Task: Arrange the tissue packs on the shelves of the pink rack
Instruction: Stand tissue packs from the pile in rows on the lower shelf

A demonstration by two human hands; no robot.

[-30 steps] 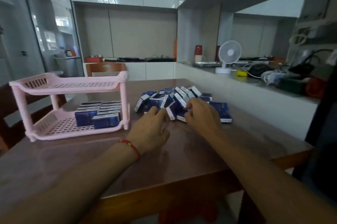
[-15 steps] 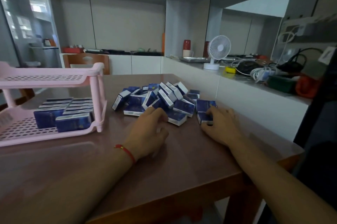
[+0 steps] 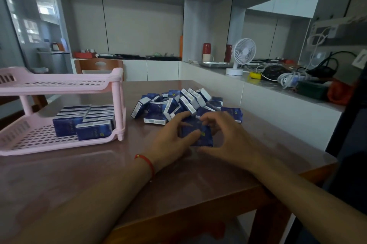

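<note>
A loose pile of blue tissue packs (image 3: pixel 178 103) lies on the brown table (image 3: pixel 99 174). In front of the pile both hands hold a small stack of blue packs (image 3: pixel 200 136): my left hand (image 3: pixel 170 140), with a red string at the wrist, grips its left side, and my right hand (image 3: pixel 228 134) curls round its right side. The pink two-shelf rack (image 3: pixel 59 85) stands at the left. Several packs (image 3: pixel 85 122) stand in rows on its lower shelf; its upper shelf holds nothing I can see.
A wooden chair (image 3: pixel 99 65) stands behind the table. A white ledge at the right carries a small white fan (image 3: pixel 240 55), cables and a green box (image 3: pixel 311 89). The table's front right corner (image 3: pixel 329 162) is close to my right arm.
My hands have come together in front of the pile and now hold a stack of packs between them; earlier they were apart, each reaching into the pile. The camera has turned a little.
</note>
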